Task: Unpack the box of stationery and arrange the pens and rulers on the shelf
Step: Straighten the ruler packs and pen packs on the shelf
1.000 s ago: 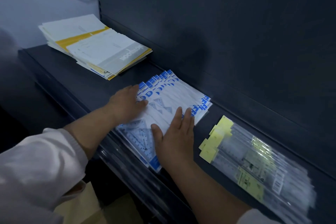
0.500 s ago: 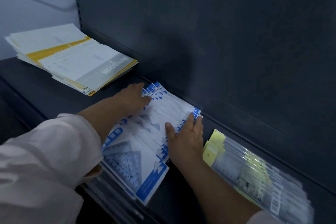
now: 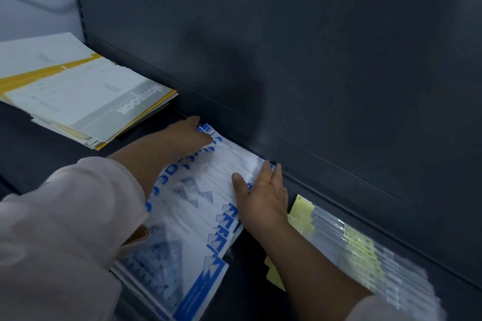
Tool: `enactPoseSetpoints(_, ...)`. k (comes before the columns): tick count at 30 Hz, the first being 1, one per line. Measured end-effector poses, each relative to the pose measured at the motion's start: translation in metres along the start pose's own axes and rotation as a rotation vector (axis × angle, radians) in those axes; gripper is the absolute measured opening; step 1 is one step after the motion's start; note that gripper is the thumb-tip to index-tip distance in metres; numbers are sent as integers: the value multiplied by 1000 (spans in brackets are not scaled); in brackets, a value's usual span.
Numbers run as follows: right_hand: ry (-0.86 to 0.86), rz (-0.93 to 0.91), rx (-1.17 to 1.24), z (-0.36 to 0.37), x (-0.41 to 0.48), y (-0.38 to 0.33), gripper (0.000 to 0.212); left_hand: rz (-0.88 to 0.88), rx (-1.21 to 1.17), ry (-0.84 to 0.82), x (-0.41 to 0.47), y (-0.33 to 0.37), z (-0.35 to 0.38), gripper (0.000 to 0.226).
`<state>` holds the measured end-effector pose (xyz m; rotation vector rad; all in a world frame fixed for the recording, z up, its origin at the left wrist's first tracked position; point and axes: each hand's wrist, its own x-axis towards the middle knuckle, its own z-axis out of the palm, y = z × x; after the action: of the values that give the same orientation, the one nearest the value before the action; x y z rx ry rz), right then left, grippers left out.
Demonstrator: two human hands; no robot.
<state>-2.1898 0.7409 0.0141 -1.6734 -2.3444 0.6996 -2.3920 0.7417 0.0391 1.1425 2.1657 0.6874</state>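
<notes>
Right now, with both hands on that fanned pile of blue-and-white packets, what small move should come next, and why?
Probably press the left hand and right hand toward each other to square up the blue-and-white ruler packets. They lie fanned out, far ends at the dark shelf back panel, near ends overhanging the front edge, while the clear yellow-labelled ruler packs beside them look tidier.

Two hands in the frame: left hand (image 3: 186, 137) at the centre, right hand (image 3: 263, 198) just below and to the right of it. One fanned stack of blue-and-white ruler packs (image 3: 198, 216) in the lower centre, too many and too overlapped to count exactly. One row of clear ruler packs with yellow tags (image 3: 365, 250) at lower right, also uncountable because of blur. One pile of notebooks (image 3: 78, 91) at upper left. One dark shelf (image 3: 39, 143).
</notes>
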Motion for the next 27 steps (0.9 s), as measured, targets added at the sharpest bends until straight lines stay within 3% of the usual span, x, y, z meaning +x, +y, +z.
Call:
enactPoseSetpoints(8, -33, -42, -2, -5, -3, 2, 78, 51, 33, 1, -8, 2, 1, 77)
enactPoseSetpoints(14, 0, -87, -141, -30, -40, 26, 66, 288, 536, 215, -66, 9, 17, 73)
enactPoseSetpoints(22, 46, 0, -333, -74, -127, 111, 59, 636, 601, 38, -167, 59, 107, 65)
enactPoseSetpoints(27, -52, 120, -388, -83, -167, 162, 64, 659, 614, -156, -202, 66, 166, 62)
